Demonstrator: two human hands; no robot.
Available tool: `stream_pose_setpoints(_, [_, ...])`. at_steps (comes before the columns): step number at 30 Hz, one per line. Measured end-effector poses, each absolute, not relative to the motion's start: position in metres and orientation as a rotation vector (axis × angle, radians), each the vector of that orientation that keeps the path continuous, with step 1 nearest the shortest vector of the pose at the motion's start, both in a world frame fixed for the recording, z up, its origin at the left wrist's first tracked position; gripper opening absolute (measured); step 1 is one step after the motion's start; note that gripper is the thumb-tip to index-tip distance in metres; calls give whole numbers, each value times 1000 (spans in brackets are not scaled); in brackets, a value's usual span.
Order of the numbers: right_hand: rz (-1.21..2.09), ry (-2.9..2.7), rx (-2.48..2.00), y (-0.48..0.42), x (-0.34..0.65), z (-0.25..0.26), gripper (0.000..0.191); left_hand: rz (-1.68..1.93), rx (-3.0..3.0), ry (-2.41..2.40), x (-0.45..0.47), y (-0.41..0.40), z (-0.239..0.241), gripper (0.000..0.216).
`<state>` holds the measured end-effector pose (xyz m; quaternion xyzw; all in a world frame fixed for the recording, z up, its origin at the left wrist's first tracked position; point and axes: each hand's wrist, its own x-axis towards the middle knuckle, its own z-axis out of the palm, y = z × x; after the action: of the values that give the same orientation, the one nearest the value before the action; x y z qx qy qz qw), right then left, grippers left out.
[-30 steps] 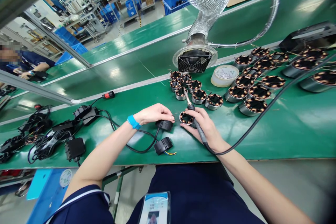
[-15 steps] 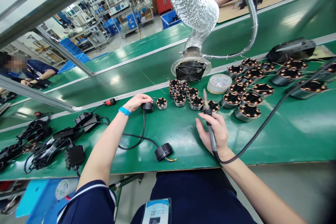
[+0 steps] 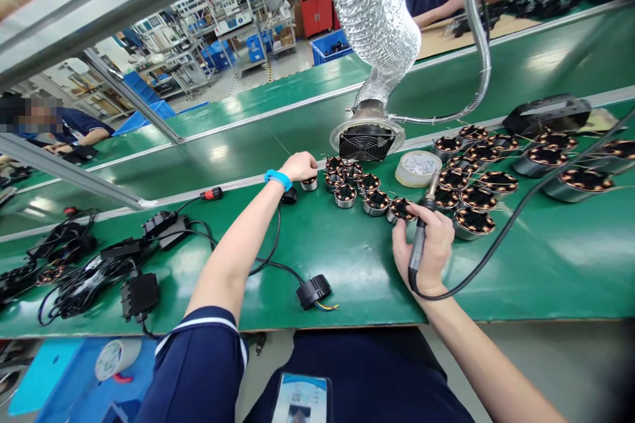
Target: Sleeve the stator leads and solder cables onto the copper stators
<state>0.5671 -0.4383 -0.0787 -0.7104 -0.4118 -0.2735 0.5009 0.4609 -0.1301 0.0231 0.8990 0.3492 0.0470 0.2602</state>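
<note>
My left hand point(image 3: 299, 166) reaches far across the green bench and closes over a small copper-wound stator point(image 3: 309, 182) at the left end of a cluster of small stators point(image 3: 358, 189). A black cable connector point(image 3: 289, 195) lies just below that hand. My right hand point(image 3: 427, 252) grips a soldering iron point(image 3: 421, 232), tip pointing up and away, beside a stator point(image 3: 399, 209). A second black connector point(image 3: 314, 291) with coloured wires lies near the front edge.
A silver fume duct with a black fan grille point(image 3: 366, 143) stands behind the stators. A white round tub point(image 3: 417, 167) and several larger stators point(image 3: 471, 178) sit to the right. Black cable assemblies point(image 3: 94, 264) pile up at left. Other people work at benches behind.
My left hand carried the stator from in front of me to the far cluster, dragging the connector along. My right hand lifted the iron and shifted right.
</note>
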Motion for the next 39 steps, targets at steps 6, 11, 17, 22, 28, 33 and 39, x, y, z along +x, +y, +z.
stream_pose_setpoints(6, [-570,-999,-1731,-439,569,-76,33,75,2374,951,477,-130,17,10])
stream_pose_setpoints(11, [-546,-1018,-1745,-437,568,-76,34,84,2363,943,475,-129,17,12])
stream_pose_setpoints(17, [-535,-1042,-1705,-437,568,-76,34,126,2366,972,485,-129,8,14])
stream_pose_setpoints(22, [-518,-1049,-1715,-435,569,-78,35,174,2342,932,481,-131,9,14])
stream_pose_setpoints(28, [-494,-1060,-1710,-434,569,-78,32,433,2271,965,461,-116,23,12])
stream_pose_setpoints(33, [-449,-1058,-1738,-436,571,-79,36,1108,1971,908,422,-107,45,24])
stream_pose_setpoints(39, [-351,-1051,-1722,-444,561,-76,36,774,2084,568,342,-241,101,35])
